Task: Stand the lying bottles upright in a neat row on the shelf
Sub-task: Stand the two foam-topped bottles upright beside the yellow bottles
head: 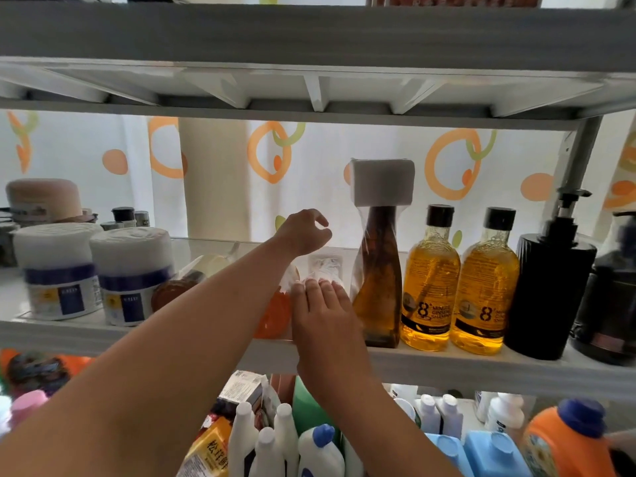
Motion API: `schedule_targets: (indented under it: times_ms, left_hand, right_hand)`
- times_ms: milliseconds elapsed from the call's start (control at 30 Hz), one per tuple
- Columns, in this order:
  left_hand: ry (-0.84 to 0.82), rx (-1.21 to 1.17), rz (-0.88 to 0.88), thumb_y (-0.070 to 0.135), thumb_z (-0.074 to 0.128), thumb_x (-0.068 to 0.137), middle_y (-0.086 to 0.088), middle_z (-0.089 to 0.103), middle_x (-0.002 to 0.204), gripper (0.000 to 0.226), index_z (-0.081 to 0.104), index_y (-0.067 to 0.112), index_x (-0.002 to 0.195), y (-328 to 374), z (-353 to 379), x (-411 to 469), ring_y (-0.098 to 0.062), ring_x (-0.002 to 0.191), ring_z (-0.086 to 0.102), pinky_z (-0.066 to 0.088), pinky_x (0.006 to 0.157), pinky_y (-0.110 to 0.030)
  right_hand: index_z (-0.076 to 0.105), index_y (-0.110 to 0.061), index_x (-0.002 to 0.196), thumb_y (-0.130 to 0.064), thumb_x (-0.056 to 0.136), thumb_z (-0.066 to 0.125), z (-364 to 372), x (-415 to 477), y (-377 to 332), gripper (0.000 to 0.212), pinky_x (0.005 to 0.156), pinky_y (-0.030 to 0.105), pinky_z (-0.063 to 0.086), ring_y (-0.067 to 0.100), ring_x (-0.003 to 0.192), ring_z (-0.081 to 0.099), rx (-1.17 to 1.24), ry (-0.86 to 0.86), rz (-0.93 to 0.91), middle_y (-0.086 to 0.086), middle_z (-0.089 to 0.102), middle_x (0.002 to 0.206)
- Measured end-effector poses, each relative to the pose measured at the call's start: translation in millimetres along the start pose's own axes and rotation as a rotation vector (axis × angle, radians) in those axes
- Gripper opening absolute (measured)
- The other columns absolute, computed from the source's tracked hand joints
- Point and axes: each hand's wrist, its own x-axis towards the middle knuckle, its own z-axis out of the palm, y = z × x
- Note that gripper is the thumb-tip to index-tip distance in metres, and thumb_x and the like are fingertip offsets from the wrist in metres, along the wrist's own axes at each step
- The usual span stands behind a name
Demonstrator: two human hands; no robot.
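On the middle shelf (447, 368) a plastic-wrapped orange bottle (275, 316) lies on its side. Left of it lies a brown bottle (172, 290), partly hidden by my left forearm. My right hand (325, 311) rests flat on the orange bottle's clear wrapping, fingers straight. Higher up, my left hand (304, 232) hovers over the back of the shelf with loosely curled fingers that hold nothing. To the right stand a tall brown bottle with a white square cap (378, 280), two amber shampoo bottles (430, 280) (485, 287) and a black pump bottle (547, 290).
Two white jars (58, 270) (132, 275) stand at the shelf's left. A dark bottle (609, 304) is at the far right. The upper shelf (309, 39) hangs close overhead. The shelf below holds several white, blue and orange bottles (564, 442).
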Motion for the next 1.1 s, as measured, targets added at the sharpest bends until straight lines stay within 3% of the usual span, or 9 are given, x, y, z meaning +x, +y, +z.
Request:
schedule_targets:
  times_ms: [67, 233, 467, 633, 867, 967, 1033, 1100]
  left_hand:
    - [-0.012, -0.011, -0.035, 0.024, 0.054, 0.085, -0.006, 0.061, 0.122, 0.028, 0.062, 0.016, 0.111, -9.2, 4.5, -0.7, -0.021, 0.111, 0.056, 0.040, 0.090, -0.026]
    - [-0.046, -0.114, -0.078, 0.027, 0.052, 0.087, -0.007, 0.060, 0.124, 0.030, 0.059, 0.018, 0.115, -20.1, 1.2, 0.2, -0.020, 0.110, 0.056, 0.041, 0.089, -0.027]
    - [-0.088, -0.105, -0.125, 0.040, 0.049, 0.092, -0.009, 0.048, 0.139, 0.047, 0.047, 0.016, 0.132, -28.7, -8.6, -4.3, -0.025, 0.122, 0.049, 0.038, 0.103, -0.036]
    - [-0.134, -0.172, -0.094, 0.043, 0.046, 0.094, -0.012, 0.037, 0.148, 0.059, 0.032, 0.012, 0.143, -11.0, -1.1, -9.5, -0.027, 0.133, 0.039, 0.031, 0.105, -0.033]
    - [-0.040, -0.335, -0.149, 0.035, 0.048, 0.095, -0.017, 0.041, 0.142, 0.072, 0.007, 0.008, 0.148, -3.5, -0.1, -9.9, -0.031, 0.126, 0.045, 0.034, 0.101, -0.032]
    - [-0.023, -0.411, -0.157, 0.042, 0.053, 0.091, -0.010, 0.049, 0.129, 0.080, 0.005, 0.015, 0.150, -9.0, -5.2, -10.5, -0.028, 0.106, 0.057, 0.050, 0.086, -0.040]
    - [-0.012, -0.461, -0.138, 0.045, 0.057, 0.088, -0.006, 0.049, 0.120, 0.084, 0.007, 0.018, 0.150, -10.2, -9.6, -12.8, -0.018, 0.088, 0.059, 0.054, 0.068, -0.031]
    - [0.010, -0.519, -0.102, 0.042, 0.061, 0.086, -0.005, 0.050, 0.118, 0.085, 0.009, 0.021, 0.150, -11.0, -13.2, -13.4, -0.009, 0.080, 0.058, 0.050, 0.057, -0.022]
  right_hand:
    - [0.066, -0.011, 0.112, -0.037, 0.041, 0.091, 6.6, 1.2, -0.2, 0.080, 0.093, 0.043, 0.046, 0.030, 0.101, 0.066, 0.011, 0.065, 0.007, 0.011, 0.069, 0.110]
    - [0.068, -0.013, 0.109, -0.034, 0.038, 0.093, 11.5, -0.5, 0.2, 0.078, 0.091, 0.036, 0.048, 0.025, 0.098, 0.066, 0.021, 0.165, 0.002, 0.007, 0.070, 0.107]
    - [0.064, -0.008, 0.114, -0.028, 0.051, 0.089, 15.0, -9.0, -4.8, 0.071, 0.095, 0.044, 0.045, 0.031, 0.105, 0.063, 0.002, 0.297, -0.030, 0.015, 0.066, 0.114]
    - [0.062, -0.007, 0.120, -0.028, 0.057, 0.087, 20.6, -13.1, -3.3, 0.071, 0.099, 0.042, 0.040, 0.031, 0.112, 0.060, -0.026, 0.365, -0.035, 0.014, 0.064, 0.120]
    - [0.058, -0.010, 0.125, -0.030, 0.066, 0.081, 31.6, -21.3, 0.2, 0.067, 0.101, 0.042, 0.037, 0.028, 0.118, 0.056, -0.078, 0.511, -0.104, 0.011, 0.060, 0.126]
    - [0.056, -0.010, 0.128, -0.029, 0.077, 0.065, 35.7, -24.9, 0.1, 0.055, 0.103, 0.043, 0.037, 0.028, 0.122, 0.052, -0.064, 0.568, -0.129, 0.011, 0.057, 0.130]
    - [0.055, -0.009, 0.128, -0.028, 0.081, 0.056, 38.8, -26.6, -0.4, 0.051, 0.102, 0.043, 0.039, 0.028, 0.123, 0.050, -0.037, 0.596, -0.142, 0.011, 0.056, 0.130]
    - [0.054, -0.009, 0.128, -0.027, 0.081, 0.059, 41.7, -28.8, -0.5, 0.051, 0.103, 0.044, 0.038, 0.027, 0.125, 0.047, -0.019, 0.616, -0.158, 0.010, 0.055, 0.131]
